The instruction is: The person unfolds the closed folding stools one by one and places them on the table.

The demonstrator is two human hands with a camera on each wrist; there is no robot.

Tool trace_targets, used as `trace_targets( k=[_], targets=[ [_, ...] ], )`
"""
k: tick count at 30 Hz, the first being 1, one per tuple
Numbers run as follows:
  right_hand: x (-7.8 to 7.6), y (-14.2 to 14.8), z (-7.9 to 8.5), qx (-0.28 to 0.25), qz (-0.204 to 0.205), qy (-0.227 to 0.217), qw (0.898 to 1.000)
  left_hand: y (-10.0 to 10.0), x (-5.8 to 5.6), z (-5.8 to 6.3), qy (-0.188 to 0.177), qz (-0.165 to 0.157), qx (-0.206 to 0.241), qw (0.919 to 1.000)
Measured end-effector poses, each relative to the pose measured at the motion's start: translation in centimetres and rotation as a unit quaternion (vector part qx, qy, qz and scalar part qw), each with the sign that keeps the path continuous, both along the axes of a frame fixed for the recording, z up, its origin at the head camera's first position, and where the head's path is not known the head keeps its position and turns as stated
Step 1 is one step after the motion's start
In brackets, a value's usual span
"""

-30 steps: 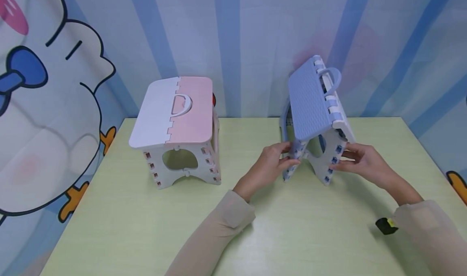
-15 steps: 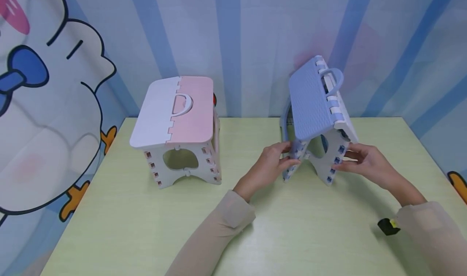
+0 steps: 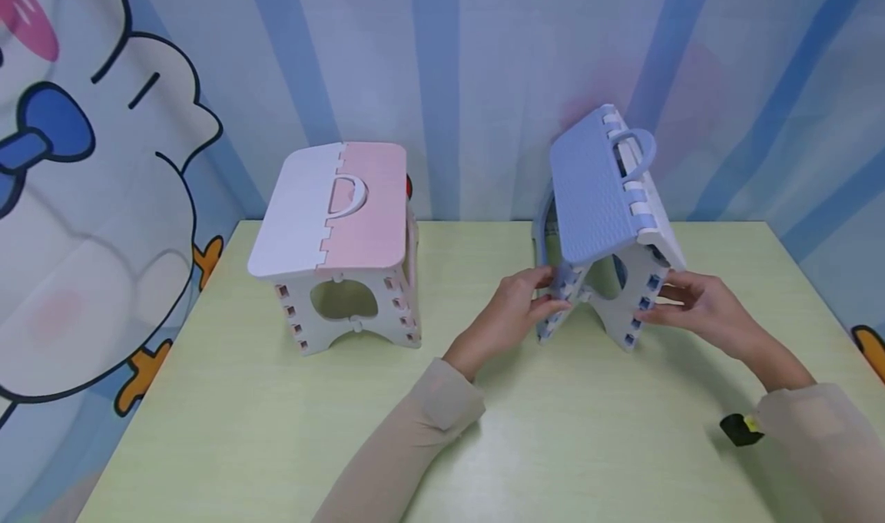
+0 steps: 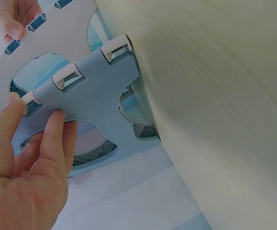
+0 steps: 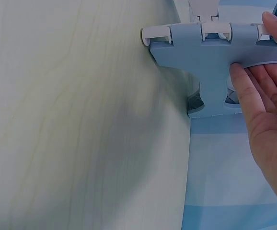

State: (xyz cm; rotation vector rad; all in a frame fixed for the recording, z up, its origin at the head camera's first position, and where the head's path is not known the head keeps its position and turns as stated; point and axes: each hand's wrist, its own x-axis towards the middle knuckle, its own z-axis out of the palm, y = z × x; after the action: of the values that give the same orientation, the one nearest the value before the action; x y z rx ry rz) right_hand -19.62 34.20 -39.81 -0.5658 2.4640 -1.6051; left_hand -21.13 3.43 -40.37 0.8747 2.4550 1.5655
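A blue and white folding step stool (image 3: pixel 594 193) stands partly unfolded at the right of the table, its two top halves sloping from a raised ridge with a loop handle (image 3: pixel 643 154). My left hand (image 3: pixel 510 312) grips its left leg panel, thumb at the hinged front edge and fingers behind, as the left wrist view shows on the blue side (image 4: pixel 95 91). On the opposite leg panel (image 5: pixel 215 62), my right hand (image 3: pixel 708 312) holds the hinged edge between thumb and fingers. Further left stands a pink and white folding stool (image 3: pixel 332 208), fully opened with a flat top.
Both stools stand on a pale green wood-grain table (image 3: pixel 276 438). Behind it hangs a blue striped cloth (image 3: pixel 484 93) with cartoon figures. A small black object (image 3: pixel 741 429) shows beside the right sleeve (image 3: pixel 823 431).
My right hand has moved slightly right with its leg panel, so the blue stool's legs stand a little wider and its top halves slope slightly less. My left hand stays at its panel.
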Motion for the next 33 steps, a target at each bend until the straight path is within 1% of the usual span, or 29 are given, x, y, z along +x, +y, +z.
trace_targets(
  k=[9,19,33],
  targets=[
    [-0.08,0.17,0.06,-0.001,0.006,0.008,1.0,-0.03,-0.14,-0.02,0.003,0.003,-0.002,1.0],
    [0.17,0.23,0.12,0.005,-0.004,0.002,1.0,-0.1,-0.06,0.03,0.004,0.006,-0.01,0.9999],
    [0.13,0.6,0.22,-0.008,0.008,0.001,1.0,-0.2,-0.14,0.05,0.006,0.006,-0.011,0.9999]
  ],
)
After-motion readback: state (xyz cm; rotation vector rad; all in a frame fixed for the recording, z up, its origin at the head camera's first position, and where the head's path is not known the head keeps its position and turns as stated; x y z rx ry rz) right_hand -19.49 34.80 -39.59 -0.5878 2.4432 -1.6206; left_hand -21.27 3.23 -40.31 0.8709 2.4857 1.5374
